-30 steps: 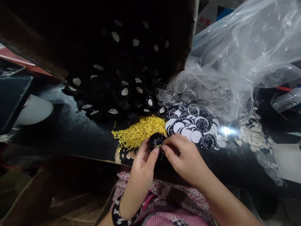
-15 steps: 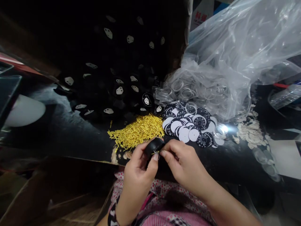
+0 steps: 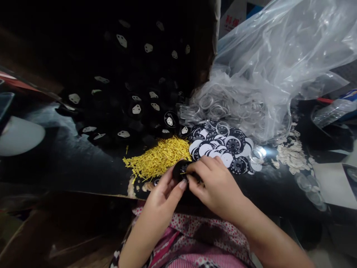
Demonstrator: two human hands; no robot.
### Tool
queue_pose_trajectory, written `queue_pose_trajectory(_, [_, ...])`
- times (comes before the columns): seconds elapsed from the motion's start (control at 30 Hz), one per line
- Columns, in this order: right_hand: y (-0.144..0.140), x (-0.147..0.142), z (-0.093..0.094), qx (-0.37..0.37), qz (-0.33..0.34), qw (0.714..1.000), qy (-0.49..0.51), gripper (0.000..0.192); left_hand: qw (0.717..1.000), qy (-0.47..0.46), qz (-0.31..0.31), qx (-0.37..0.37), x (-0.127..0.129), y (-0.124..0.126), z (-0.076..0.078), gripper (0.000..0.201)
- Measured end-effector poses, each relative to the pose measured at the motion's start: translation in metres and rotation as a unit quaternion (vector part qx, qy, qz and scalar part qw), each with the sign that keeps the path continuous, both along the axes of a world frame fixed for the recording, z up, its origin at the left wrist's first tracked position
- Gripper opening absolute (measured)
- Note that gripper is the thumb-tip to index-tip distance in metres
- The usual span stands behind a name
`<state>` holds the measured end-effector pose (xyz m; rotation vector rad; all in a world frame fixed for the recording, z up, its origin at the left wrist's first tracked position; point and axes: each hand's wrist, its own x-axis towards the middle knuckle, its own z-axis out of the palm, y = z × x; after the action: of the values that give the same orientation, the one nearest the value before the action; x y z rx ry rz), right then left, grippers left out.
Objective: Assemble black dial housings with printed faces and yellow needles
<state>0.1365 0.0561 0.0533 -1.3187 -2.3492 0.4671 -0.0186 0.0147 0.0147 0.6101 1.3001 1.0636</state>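
My left hand [image 3: 164, 197] is wrapped round a black round dial case [image 3: 177, 168], its face tilted toward me with white markings showing. Across that face lies a small yellow pointer [image 3: 183, 173], and the closed fingertips of my right hand [image 3: 213, 182] pinch at its right end. Those fingers cover the right part of the case. Just beyond my hands lies a heap of yellow pointers [image 3: 160, 156]. Right of it is a pile of black and white dial discs [image 3: 206, 148], some face down.
A large dark box [image 3: 83, 48] at the back left holds several black cases with pale plates. Clear rings [image 3: 217, 106] spill from a plastic bag [image 3: 279, 56] at the back right. Small off-white pieces [image 3: 292, 152], clear discs [image 3: 312, 191] and a white box [image 3: 334, 184] lie on the right.
The case has turned so its marked face shows more toward me. My right fingers have moved over the face to the yellow pointer. The view has shifted slightly.
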Motion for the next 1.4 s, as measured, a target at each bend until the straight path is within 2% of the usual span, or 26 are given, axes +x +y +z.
queue_pose_trajectory(0.1, [0.003,-0.004,-0.003,0.042,0.03,0.997,-0.061,0.017,0.998,-0.001,0.048,-0.045,0.002,-0.003,-0.001,0.036])
queue_pose_trajectory(0.17, [0.004,-0.008,-0.002,0.032,0.026,0.997,-0.068,0.016,0.994,-0.045,0.069,-0.076,0.007,-0.006,-0.008,0.031])
queue_pose_trajectory(0.3, [0.007,-0.008,0.006,-0.078,-0.04,0.995,-0.043,0.011,0.989,-0.098,0.079,-0.072,0.017,-0.005,-0.024,0.029])
queue_pose_trajectory(0.4, [0.022,0.011,0.009,-0.167,-0.021,0.986,0.021,0.011,0.994,-0.076,0.053,-0.055,0.017,0.0,-0.03,0.035])
queue_pose_trajectory(0.43, [0.031,0.02,0.008,-0.165,-0.035,0.985,0.037,0.011,0.996,-0.071,0.043,-0.043,0.016,0.001,-0.03,0.037])
queue_pose_trajectory(0.47, [0.042,0.029,0.005,-0.139,-0.08,0.986,0.04,0.012,0.996,-0.072,0.034,-0.029,0.015,0.002,-0.029,0.038])
queue_pose_trajectory(0.53, [0.065,0.048,-0.004,-0.06,-0.211,0.975,-0.017,0.032,0.996,-0.085,0.031,-0.01,0.014,0.004,-0.029,0.037])
queue_pose_trajectory(0.57, [0.075,0.056,-0.008,-0.039,-0.242,0.968,-0.056,0.042,0.995,-0.091,0.031,-0.009,0.014,0.004,-0.029,0.035])
queue_pose_trajectory(0.63, [0.09,0.067,-0.014,-0.024,-0.249,0.963,-0.103,0.052,0.995,-0.09,0.04,-0.014,0.016,0.004,-0.029,0.033])
queue_pose_trajectory(0.67, [0.093,0.07,-0.015,-0.018,-0.242,0.965,-0.101,0.05,0.994,-0.092,0.05,-0.017,0.017,0.004,-0.03,0.033])
queue_pose_trajectory(0.77, [0.084,0.066,-0.013,0.019,-0.234,0.972,-0.025,0.031,0.986,-0.143,0.088,-0.015,0.022,0.006,-0.027,0.03])
queue_pose_trajectory(0.87, [0.055,0.046,-0.011,0.016,-0.179,0.983,0.04,0.018,0.971,-0.224,0.071,-0.035,0.025,0.013,-0.018,0.024])
queue_pose_trajectory(1.0, [0.015,0.018,-0.019,-0.003,-0.027,0.999,0.044,0.03,0.952,-0.277,0.086,-0.098,0.024,0.02,-0.005,0.021])
queue_pose_trajectory(1.1, [0.001,0.012,-0.021,0.033,0.032,0.999,0.028,0.035,0.952,-0.277,0.092,-0.09,0.022,0.02,-0.004,0.026])
queue_pose_trajectory(1.17, [0.0,0.012,-0.017,0.03,0.027,0.998,0.046,0.027,0.965,-0.247,0.072,-0.055,0.022,0.017,-0.008,0.023])
queue_pose_trajectory(1.27, [0.007,0.009,-0.008,-0.027,-0.062,0.994,0.086,0.023,0.987,-0.159,0.01,0.014,0.024,0.011,-0.014,0.029])
queue_pose_trajectory(1.33, [0.011,0.004,-0.005,-0.07,-0.107,0.989,0.069,0.032,0.994,-0.087,-0.039,0.053,0.025,0.007,-0.017,0.035])
queue_pose_trajectory(1.4, [0.014,-0.002,-0.007,-0.086,-0.118,0.989,0.021,0.042,0.994,-0.027,-0.08,0.073,0.026,0.003,-0.018,0.038])
